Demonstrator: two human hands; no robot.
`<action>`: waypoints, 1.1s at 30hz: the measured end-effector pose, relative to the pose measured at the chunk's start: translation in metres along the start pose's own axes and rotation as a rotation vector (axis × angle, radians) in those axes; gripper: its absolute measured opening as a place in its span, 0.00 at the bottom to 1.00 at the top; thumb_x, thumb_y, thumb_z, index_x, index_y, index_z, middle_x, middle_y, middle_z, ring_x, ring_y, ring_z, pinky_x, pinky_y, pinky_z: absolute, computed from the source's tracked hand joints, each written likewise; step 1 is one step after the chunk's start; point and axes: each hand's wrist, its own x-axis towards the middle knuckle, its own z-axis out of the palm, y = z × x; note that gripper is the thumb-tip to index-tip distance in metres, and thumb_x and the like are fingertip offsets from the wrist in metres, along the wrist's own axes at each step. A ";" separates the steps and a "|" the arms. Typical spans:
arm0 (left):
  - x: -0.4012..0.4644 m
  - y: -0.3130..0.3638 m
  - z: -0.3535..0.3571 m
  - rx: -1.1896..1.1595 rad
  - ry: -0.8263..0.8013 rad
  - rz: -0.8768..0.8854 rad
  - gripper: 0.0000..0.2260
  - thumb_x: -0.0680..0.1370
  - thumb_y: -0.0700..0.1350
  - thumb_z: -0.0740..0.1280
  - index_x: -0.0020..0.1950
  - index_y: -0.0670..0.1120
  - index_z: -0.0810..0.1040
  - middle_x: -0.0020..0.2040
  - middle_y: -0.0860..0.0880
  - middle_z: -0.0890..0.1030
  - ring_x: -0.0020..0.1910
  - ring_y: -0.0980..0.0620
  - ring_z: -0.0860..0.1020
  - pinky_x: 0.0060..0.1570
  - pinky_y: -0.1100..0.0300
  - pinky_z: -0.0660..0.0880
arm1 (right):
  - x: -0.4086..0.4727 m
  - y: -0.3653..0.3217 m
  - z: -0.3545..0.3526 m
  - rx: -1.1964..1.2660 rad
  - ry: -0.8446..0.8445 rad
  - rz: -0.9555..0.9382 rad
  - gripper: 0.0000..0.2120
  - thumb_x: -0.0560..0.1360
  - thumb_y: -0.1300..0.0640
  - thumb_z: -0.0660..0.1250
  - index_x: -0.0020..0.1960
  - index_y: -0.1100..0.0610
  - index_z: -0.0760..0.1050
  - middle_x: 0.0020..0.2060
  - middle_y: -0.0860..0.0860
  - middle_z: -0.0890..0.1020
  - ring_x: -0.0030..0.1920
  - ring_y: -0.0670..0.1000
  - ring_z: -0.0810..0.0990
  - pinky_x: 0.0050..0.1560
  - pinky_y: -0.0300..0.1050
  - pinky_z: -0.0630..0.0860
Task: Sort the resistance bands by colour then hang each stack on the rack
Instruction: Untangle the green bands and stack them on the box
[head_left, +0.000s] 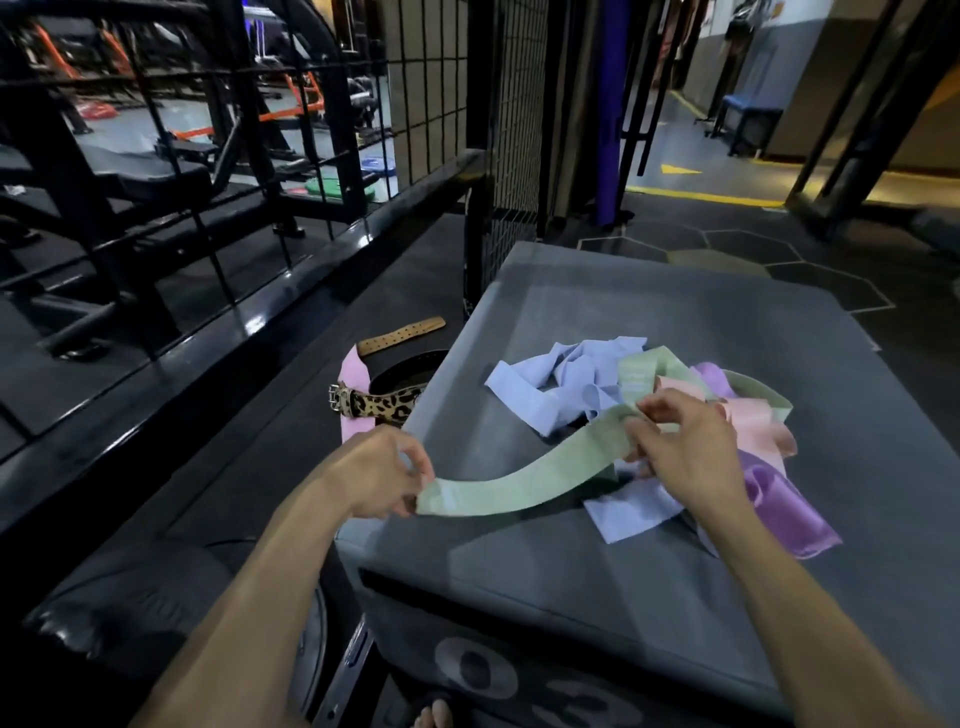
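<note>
We see a pile of resistance bands (675, 415) on top of a grey padded box (623, 571), toward its right side. Colours mixed: light blue bands (561, 384) at the back left w/ another blue piece (631, 512) nearer the front, peach bands (753, 421) in the middle, purple bands (779, 499) on the right edge of the pile, a second green band (654, 371) at the back.

Both hands are on one green band (519, 480), held just above the box's left front area. Left hand (382, 470) pinches the band's near end between thumb & fingers, over the box's left edge. Right hand (685, 447) has fingers curled round the band's other part, right by the pile. Hands are apart, band stretched between them in a loose curve.

Left of the box, on the dark floor: a leopard-print belt (376, 402) w/ metal buckle, a tan perforated strap (402, 335) and a pink band (353, 395), partly under the belt. A black wire-grid rack (514, 130) stands behind the box's back left corner. Gym machines behind the railing at far left; toes (434, 717) show at bottom.
</note>
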 end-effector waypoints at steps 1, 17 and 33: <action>0.000 -0.001 0.000 0.002 -0.030 0.004 0.04 0.78 0.40 0.69 0.43 0.46 0.82 0.32 0.50 0.84 0.32 0.53 0.83 0.35 0.59 0.78 | 0.005 -0.004 0.004 0.035 -0.006 0.010 0.02 0.76 0.65 0.70 0.46 0.60 0.79 0.41 0.53 0.85 0.26 0.45 0.83 0.29 0.35 0.78; 0.002 -0.003 -0.006 0.415 -0.318 0.094 0.05 0.75 0.43 0.69 0.44 0.52 0.84 0.31 0.55 0.81 0.33 0.54 0.80 0.35 0.62 0.77 | 0.096 -0.060 0.175 -0.172 -0.250 -0.210 0.06 0.76 0.65 0.66 0.47 0.60 0.82 0.32 0.52 0.83 0.24 0.43 0.79 0.30 0.36 0.78; 0.005 0.023 0.013 0.447 -0.214 0.137 0.06 0.76 0.52 0.73 0.50 0.53 0.84 0.56 0.54 0.83 0.53 0.52 0.81 0.52 0.59 0.78 | 0.076 -0.002 0.092 -0.891 -0.129 -0.312 0.15 0.73 0.58 0.62 0.58 0.52 0.78 0.58 0.53 0.78 0.56 0.60 0.77 0.51 0.53 0.74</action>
